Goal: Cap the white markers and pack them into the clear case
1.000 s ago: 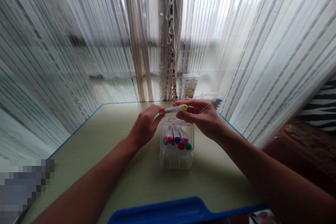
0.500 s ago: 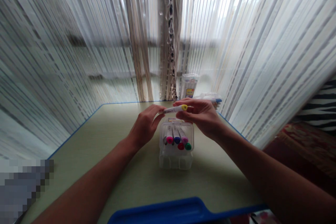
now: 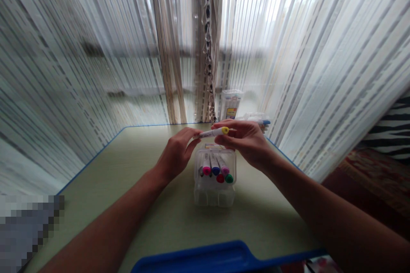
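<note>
A white marker with a yellow cap point(image 3: 214, 132) is held level above a clear plastic box point(image 3: 214, 194) that lies on the pale green table point(image 3: 134, 187). My left hand point(image 3: 177, 152) pinches the marker's left end. My right hand point(image 3: 248, 141) is closed on its right, yellow-capped end. Inside the box lie several markers point(image 3: 217, 169) with pink, blue, purple, red and green caps facing me. Both hands hover just over the far end of the box.
A clear container with a label point(image 3: 230, 103) and a flat clear case point(image 3: 256, 118) stand at the table's far edge by the striped curtains point(image 3: 288, 51). A blue tray point(image 3: 208, 258) lies at the near edge. A zebra-patterned cushion point(image 3: 392, 130) is at the right.
</note>
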A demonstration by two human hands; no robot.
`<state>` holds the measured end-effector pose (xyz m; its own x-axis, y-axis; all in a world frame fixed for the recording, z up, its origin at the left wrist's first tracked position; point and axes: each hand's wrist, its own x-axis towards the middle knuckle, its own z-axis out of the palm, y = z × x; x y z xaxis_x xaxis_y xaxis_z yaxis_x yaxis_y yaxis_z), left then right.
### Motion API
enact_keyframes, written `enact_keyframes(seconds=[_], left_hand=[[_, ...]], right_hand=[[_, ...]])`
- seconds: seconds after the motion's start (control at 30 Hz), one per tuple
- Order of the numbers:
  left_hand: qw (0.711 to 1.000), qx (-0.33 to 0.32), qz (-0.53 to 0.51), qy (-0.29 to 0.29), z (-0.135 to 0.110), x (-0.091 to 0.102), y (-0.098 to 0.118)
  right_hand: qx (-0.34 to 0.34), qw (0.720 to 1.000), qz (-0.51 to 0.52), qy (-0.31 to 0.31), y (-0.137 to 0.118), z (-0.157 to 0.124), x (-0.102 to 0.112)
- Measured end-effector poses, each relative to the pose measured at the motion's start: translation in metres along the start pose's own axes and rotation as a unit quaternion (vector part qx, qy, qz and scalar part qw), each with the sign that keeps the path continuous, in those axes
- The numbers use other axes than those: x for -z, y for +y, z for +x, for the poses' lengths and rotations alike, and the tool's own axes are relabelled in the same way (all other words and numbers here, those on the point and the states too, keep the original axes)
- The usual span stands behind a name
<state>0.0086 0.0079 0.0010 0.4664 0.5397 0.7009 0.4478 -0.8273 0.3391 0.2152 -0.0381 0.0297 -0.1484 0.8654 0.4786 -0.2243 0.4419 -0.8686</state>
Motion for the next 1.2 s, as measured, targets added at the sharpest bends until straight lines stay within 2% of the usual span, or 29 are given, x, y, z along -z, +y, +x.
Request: enact_keyframes(seconds=[0.3, 0.5, 0.83, 1.2], left_hand=[[0.999, -0.025, 0.028, 0.02, 0.001, 0.003, 0.0], [0.997, -0.026, 0.056, 0.046, 0.001, 0.008, 0.001], [0.992, -0.039, 0.078, 0.089, 0.002, 0.01, 0.0], [0.994, -0.043, 0.044, 0.091, 0.002, 0.013, 0.003]], right_hand=[[0.015, 0.999, -0.033, 0.02, 0.004, 0.0, 0.005], [0.02, 0.998, -0.024, 0.062, 0.006, 0.003, 0.007], [0.02, 0.996, -0.028, 0.082, 0.004, 0.004, 0.01], [0.071, 0.989, -0.094, 0.088, -0.014, 0.002, 0.005]])
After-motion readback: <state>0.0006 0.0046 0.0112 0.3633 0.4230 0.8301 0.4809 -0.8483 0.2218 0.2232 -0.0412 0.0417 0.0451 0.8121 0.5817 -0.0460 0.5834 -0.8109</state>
